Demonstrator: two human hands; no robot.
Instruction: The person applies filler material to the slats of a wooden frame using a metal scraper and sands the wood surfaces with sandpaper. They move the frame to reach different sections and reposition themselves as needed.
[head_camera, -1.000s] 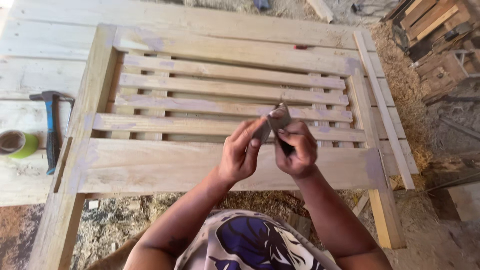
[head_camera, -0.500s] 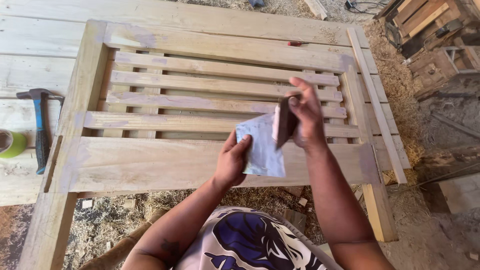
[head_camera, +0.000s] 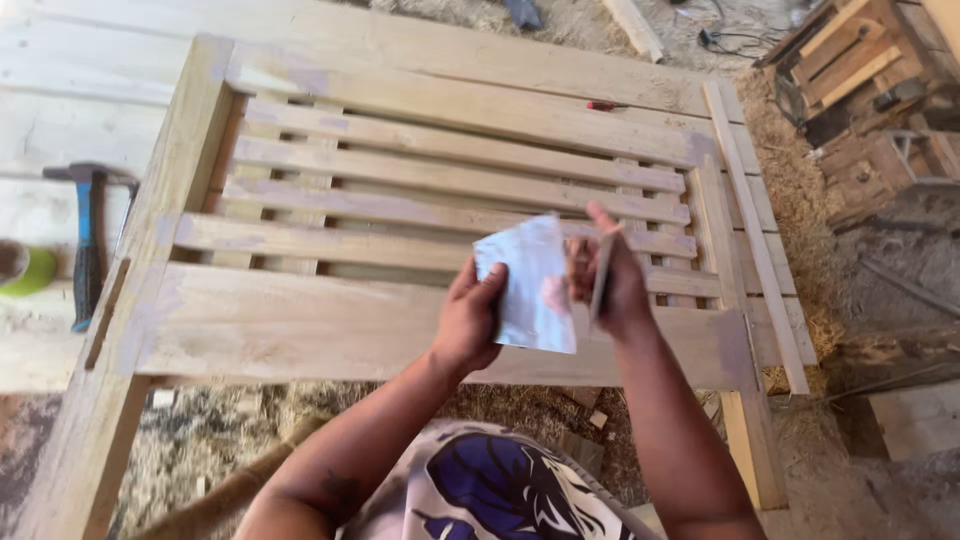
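Head view: left hand (head_camera: 470, 325) pinching pale sheet (head_camera: 530, 285) by its left edge, above slatted frame (head_camera: 420, 190). Right hand (head_camera: 610, 280) clasping thin flat block (head_camera: 601, 275) beside sheet. Far left: hammer (head_camera: 88, 240), green cup (head_camera: 25, 270).

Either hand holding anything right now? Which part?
Left hand pinches the left edge of a pale sheet of sandpaper. Right hand grips a thin flat piece, edge-on to the camera, around its middle; what it is cannot be told.
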